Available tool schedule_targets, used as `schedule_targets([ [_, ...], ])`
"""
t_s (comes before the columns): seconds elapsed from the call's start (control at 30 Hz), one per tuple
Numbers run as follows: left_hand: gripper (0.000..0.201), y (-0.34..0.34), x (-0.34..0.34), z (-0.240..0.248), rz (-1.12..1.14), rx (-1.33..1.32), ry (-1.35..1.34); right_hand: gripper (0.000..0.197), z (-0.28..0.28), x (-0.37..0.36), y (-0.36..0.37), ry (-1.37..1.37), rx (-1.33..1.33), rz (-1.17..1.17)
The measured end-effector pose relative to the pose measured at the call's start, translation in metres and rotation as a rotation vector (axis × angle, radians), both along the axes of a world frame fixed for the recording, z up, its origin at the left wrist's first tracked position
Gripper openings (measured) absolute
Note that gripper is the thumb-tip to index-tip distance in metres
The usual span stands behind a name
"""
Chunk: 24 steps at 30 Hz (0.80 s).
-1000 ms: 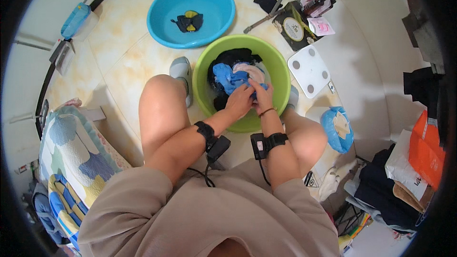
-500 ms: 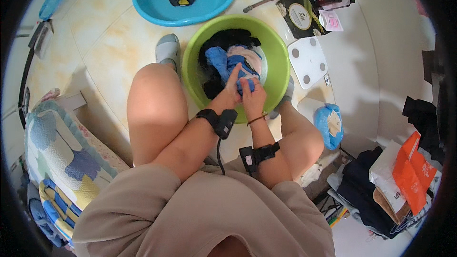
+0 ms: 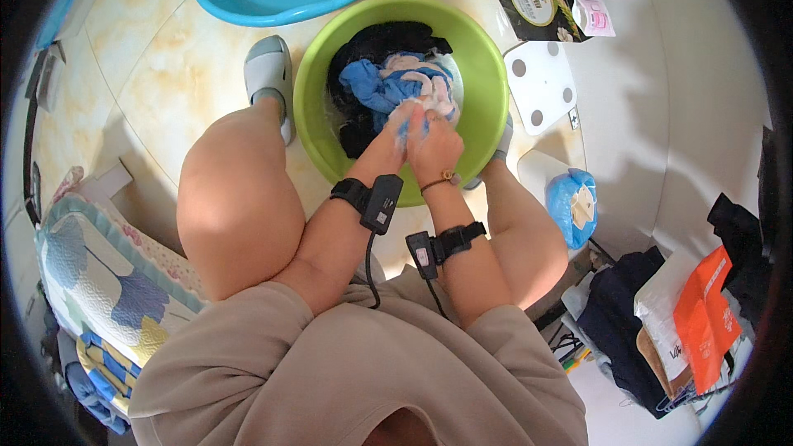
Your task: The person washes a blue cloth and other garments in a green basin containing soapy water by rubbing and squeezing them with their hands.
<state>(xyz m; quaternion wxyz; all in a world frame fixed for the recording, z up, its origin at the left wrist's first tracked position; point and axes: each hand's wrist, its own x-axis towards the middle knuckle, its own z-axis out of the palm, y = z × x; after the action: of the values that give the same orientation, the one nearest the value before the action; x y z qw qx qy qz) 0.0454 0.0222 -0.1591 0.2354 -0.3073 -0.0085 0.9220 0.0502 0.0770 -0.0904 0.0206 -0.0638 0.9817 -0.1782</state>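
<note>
The green basin (image 3: 487,107) at upper centre is smooth, glossy plastic, as is the blue basin (image 3: 248,0) at the top left. Inside the green one lies wet, crumpled cloth: a blue garment (image 3: 368,87), a pale pink piece (image 3: 442,95) and dark fabric (image 3: 380,37). The floor tiles (image 3: 173,74) are glazed and shiny, marbled cream. The grey slipper (image 3: 268,74) looks matt and rubbery. At lower left the quilt (image 3: 99,281) is soft printed cotton. The white stool (image 3: 541,87) at upper right is smooth plastic.
</note>
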Motion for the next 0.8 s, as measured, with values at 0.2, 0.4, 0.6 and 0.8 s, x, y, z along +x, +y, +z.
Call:
schedule_targets([
  [0.2, 0.026, 0.002, -0.006, -0.021, -0.004, -0.119, -0.045, 0.042, -0.051, -0.035, 0.014, -0.066, 0.131, -0.222],
  [0.4, 0.031, 0.023, 0.002, -0.034, -0.007, -0.317, -0.105, 0.058, -0.103, -0.047, 0.054, -0.309, -0.352, -0.646],
  [0.6, 0.035, 0.02, -0.015, 0.008, 0.154, -0.111, -0.071, 0.032, -0.043, 0.001, 0.045, -0.118, -0.351, -0.369],
  [0.8, 0.036, 0.009, -0.01, -0.045, -0.099, -0.202, 0.102, 0.025, 0.016, 0.022, -0.002, 0.019, -0.481, 0.055],
])
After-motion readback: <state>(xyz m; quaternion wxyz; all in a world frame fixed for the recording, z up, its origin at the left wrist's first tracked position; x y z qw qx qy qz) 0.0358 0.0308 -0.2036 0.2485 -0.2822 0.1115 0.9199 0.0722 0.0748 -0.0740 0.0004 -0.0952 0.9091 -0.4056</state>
